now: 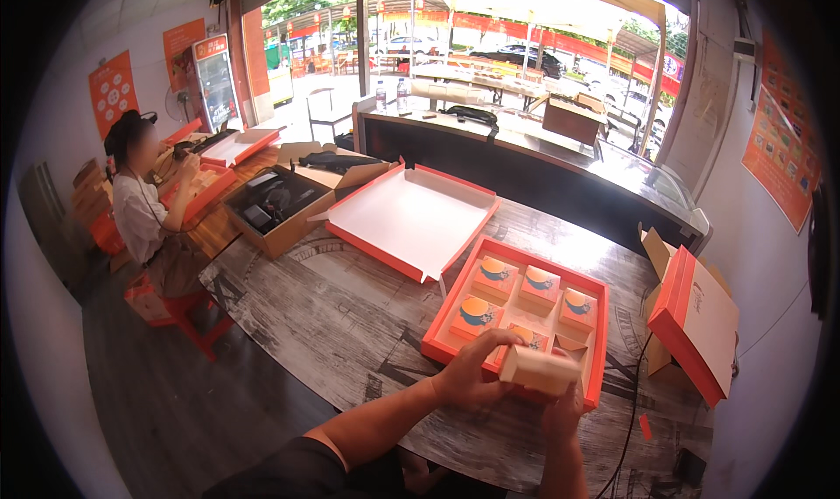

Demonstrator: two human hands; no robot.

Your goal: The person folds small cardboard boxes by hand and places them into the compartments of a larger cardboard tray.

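Both my hands hold a small cream cardboard box (537, 368) over the near edge of an orange-red gift box (602, 341). My left hand (475, 372) grips its left end and my right hand (563, 411) closes on its right end. Motion blurs the held box a little. Inside the gift box sit several small square boxes with a printed orange disc and blue shape, such as one small box (477, 315) at the left. A compartment near the right side, behind my hands, shows brown card walls. My hands hide part of the near row.
The shallow orange-edged lid (411, 214) lies inside-up beyond the gift box on the grey wood-patterned table (332, 324). An open carton (276, 210) with black items stands far left. Closed orange boxes (696, 324) lean at the right, beside a black cable. Another person (144, 201) sits at the left.
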